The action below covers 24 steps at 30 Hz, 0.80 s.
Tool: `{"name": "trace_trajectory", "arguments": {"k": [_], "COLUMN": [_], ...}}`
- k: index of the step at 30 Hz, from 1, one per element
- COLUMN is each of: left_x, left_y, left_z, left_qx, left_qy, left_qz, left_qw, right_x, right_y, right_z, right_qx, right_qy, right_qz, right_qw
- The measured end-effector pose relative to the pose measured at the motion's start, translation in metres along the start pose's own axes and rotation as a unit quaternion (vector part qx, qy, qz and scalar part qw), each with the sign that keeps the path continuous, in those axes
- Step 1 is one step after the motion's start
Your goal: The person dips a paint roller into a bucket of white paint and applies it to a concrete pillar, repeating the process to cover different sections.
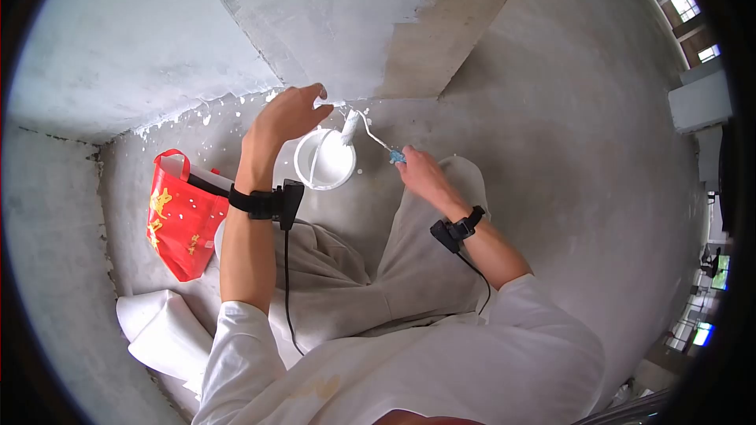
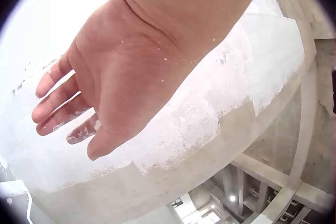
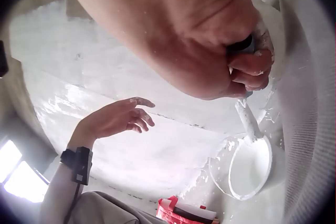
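Observation:
My right hand [image 1: 425, 175] grips the blue, paint-smeared handle [image 1: 397, 157] of a small paint roller. The roller's bent wire frame leads to a white-coated sleeve [image 1: 349, 127], which leans at the far right rim of a white bucket [image 1: 298, 164]. White paint [image 1: 337, 160] lies inside the bucket. In the right wrist view, fingers curl round the handle and the sleeve [image 3: 249, 121] overlaps the bucket's mouth. My left hand [image 1: 290, 114] hovers beyond the bucket's left side, near the wall, holding nothing. Its fingers look loosely extended and paint-flecked in the left wrist view.
A partly white-coated wall [image 1: 331, 31] rises ahead, its right part bare grey-brown. To the left stands a red bag [image 1: 185, 224] with yellow lettering. White sheet material [image 1: 169, 338] lies behind it. Paint splashes [image 1: 206, 120] dot the floor along the wall's foot.

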<state>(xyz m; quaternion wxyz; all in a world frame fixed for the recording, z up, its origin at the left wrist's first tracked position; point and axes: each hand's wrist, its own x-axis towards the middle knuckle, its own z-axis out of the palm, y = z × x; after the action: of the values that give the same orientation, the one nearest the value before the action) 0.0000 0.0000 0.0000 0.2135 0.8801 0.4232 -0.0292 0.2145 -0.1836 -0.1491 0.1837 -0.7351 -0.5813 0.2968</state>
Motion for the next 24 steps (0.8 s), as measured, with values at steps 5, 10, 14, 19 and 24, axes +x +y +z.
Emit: {"name": "trace_trajectory", "arguments": {"k": [5, 10, 14, 19, 24], "left_x": [0.01, 0.009, 0.003, 0.002, 0.004], "left_y": [0.032, 0.039, 0.03, 0.028, 0.021], "left_z": [0.004, -0.022, -0.033, -0.034, -0.032], "left_qx": [-0.267, -0.552, -0.594, -0.601, -0.522], "left_qy": [0.25, 0.449, 0.533, 0.643, 0.698], "left_qz": [0.037, 0.048, 0.081, -0.028, -0.047], "left_qw": [0.93, 0.701, 0.597, 0.474, 0.489], "right_x": [-0.024, -0.016, -0.01, -0.01, -0.014], "right_y": [0.012, -0.005, -0.004, -0.001, -0.003], "right_z": [-0.017, -0.02, -0.014, -0.01, -0.011], "right_qx": [-0.015, 0.005, 0.022, 0.023, 0.03], "right_qy": [-0.008, -0.002, 0.006, 0.003, 0.001], "right_qz": [0.005, 0.001, -0.003, 0.005, 0.024], "right_qw": [1.0, 1.0, 1.0, 1.0, 0.999]}}
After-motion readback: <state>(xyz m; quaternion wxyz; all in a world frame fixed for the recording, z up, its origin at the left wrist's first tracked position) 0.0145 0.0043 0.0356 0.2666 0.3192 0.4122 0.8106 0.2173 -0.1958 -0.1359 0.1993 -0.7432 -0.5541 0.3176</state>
